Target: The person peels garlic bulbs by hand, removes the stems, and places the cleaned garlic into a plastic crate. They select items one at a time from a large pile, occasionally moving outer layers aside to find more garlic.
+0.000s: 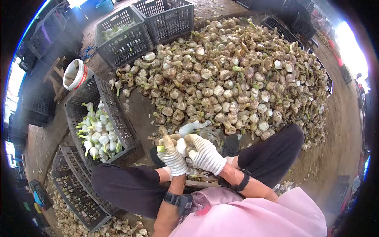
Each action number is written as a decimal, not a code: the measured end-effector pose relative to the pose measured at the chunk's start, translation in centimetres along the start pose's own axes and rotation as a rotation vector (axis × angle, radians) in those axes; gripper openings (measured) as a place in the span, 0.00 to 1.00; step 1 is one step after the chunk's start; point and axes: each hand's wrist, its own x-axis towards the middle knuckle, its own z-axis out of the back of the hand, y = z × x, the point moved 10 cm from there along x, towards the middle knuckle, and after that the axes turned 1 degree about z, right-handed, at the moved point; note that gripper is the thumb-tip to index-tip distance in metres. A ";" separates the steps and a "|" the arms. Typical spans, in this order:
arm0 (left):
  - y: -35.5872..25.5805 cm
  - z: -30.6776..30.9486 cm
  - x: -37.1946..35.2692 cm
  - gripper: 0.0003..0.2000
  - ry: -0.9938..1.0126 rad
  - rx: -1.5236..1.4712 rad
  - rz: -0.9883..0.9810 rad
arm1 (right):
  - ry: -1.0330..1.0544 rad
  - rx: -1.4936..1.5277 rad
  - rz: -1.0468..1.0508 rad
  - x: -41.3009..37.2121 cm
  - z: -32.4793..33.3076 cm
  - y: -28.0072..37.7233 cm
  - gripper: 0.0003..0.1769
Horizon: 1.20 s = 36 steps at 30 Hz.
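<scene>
Fingers (170, 143) of the gloved left hand (173, 158) and right hand (206, 155) clamp together on a white garlic bulb (182, 146) above the lap. Its long axis lies crosswise, with the green stem (160, 149) pointing left. Farther left stands a crate (118, 118) of bulbs, and beyond it the garlic heap (221, 75).

Your gloved left hand (172, 157) and gloved right hand (206, 155) meet close in front of you, fingers curled tight, wrists angled inward.

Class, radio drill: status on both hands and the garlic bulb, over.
Left hand gloved, grip shut on garlic bulb. Right hand gloved, gripping the same bulb. Garlic pile ahead, crate of trimmed bulbs at left; nothing blocking the hands.
</scene>
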 end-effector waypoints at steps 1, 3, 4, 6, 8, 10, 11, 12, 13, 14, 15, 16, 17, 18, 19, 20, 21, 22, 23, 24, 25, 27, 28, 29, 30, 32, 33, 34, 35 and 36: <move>-0.1 0.0 -0.1 0.19 0.003 0.003 0.008 | -0.002 0.000 -0.009 0.1 0.3 -0.5 0.18; -1.5 -1.2 -0.4 0.19 0.131 0.114 -0.087 | 0.055 0.150 0.028 0.2 -0.2 -1.2 0.20; -2.0 -1.6 -0.6 0.19 0.149 0.108 -0.104 | -0.064 0.138 0.130 0.1 0.7 -0.7 0.20; -2.2 -1.9 -0.6 0.19 0.181 0.119 -0.088 | 0.007 0.148 0.027 0.1 1.1 0.0 0.21; -2.1 -2.4 -0.9 0.19 0.197 0.137 -0.084 | 0.036 0.427 -0.080 0.1 0.1 -2.1 0.22; -0.6 -2.2 -0.7 0.19 0.212 0.099 0.000 | 0.007 0.652 -0.165 0.1 0.3 -3.3 0.20; 0.3 -2.2 -0.5 0.20 0.221 0.059 0.077 | -0.014 0.878 -0.243 0.1 0.1 -4.1 0.17; 3.1 -2.5 -1.2 0.22 0.133 -0.326 0.401 | -0.076 1.017 -0.280 0.5 -0.3 -5.7 0.18; 5.0 -2.3 -1.0 0.24 0.081 -0.540 0.506 | -0.060 0.859 -0.523 0.3 -0.6 -8.9 0.20; 5.5 -2.3 -1.1 0.23 0.019 -0.613 0.589 | -0.053 1.011 -0.598 0.3 -1.4 -11.4 0.21; 6.0 -2.2 -1.4 0.23 -0.046 -0.684 0.674 | -0.044 1.162 -0.676 0.3 -2.5 -13.8 0.23; 6.3 -1.9 -1.2 0.23 -0.044 -0.686 0.668 | -0.010 1.098 -0.730 0.2 -2.3 -13.4 0.25; 6.3 -1.3 -0.6 0.20 0.012 -0.597 0.573 | -0.008 1.098 -0.730 0.4 -2.5 -12.5 0.25; 5.9 -1.1 -0.2 0.18 0.069 -0.504 0.482 | -0.070 1.094 -0.719 0.5 -2.4 -10.3 0.23; 5.7 -1.5 -0.8 0.18 0.076 -0.502 0.487 | -0.139 1.088 -0.704 0.6 -2.3 -8.4 0.22; 2.3 -1.2 -0.9 0.14 0.049 -0.170 0.156 | -0.175 0.885 -0.500 1.2 -1.9 -6.1 0.19; -1.6 -1.7 -2.1 0.11 0.020 0.158 -0.178 | -0.448 0.309 -0.071 2.5 -1.3 -5.8 0.17; -3.1 -2.8 -3.3 0.12 0.103 0.184 -0.283 | -0.443 0.569 -0.246 3.2 -1.8 -7.5 0.16; -5.2 -3.8 -3.7 0.12 0.137 0.435 -0.684 | -0.425 0.831 -0.423 3.5 -3.0 -8.9 0.15; -3.6 -3.0 -2.8 0.14 0.133 0.388 -0.516 | -0.481 0.817 -0.351 3.8 -2.7 -8.5 0.19; -1.9 -2.3 -2.1 0.16 0.129 0.338 -0.349 | -0.479 0.816 -0.356 3.5 -3.0 -8.8 0.19; -1.8 -2.1 -1.7 0.18 0.111 0.304 -0.227 | -0.473 1.283 -0.721 1.9 -4.8 -8.4 0.19; -1.0 -1.8 -1.4 0.21 0.096 0.278 -0.105 | -0.466 1.290 -0.756 1.9 -5.0 -9.5 0.18; -0.5 -1.2 -0.6 0.24 0.070 0.248 -0.095 | -0.467 1.289 -0.759 2.5 -5.9 -11.9 0.18; 3.3 0.2 0.2 0.24 -0.004 -0.011 0.182 | -0.513 0.843 -0.499 4.4 -4.0 -13.8 0.17; 6.1 0.9 0.4 0.24 -0.083 -0.278 0.435 | -0.483 0.503 -0.117 6.3 -2.1 -10.0 0.15; 6.3 0.5 0.3 0.24 -0.071 -0.425 0.511 | -0.446 0.417 -0.016 6.5 -1.4 -8.4 0.13; 6.5 0.3 0.0 0.24 -0.060 -0.568 0.590 | -0.353 0.468 0.018 7.4 -2.0 -9.3 0.13; 6.6 0.3 0.2 0.25 -0.052 -0.621 0.607 | -0.264 0.514 0.052 8.3 -2.2 -10.3 0.14; 5.8 -0.2 -0.1 0.23 -0.061 -0.679 0.619 | -0.157 0.578 -0.320 6.5 -1.1 -9.9 0.17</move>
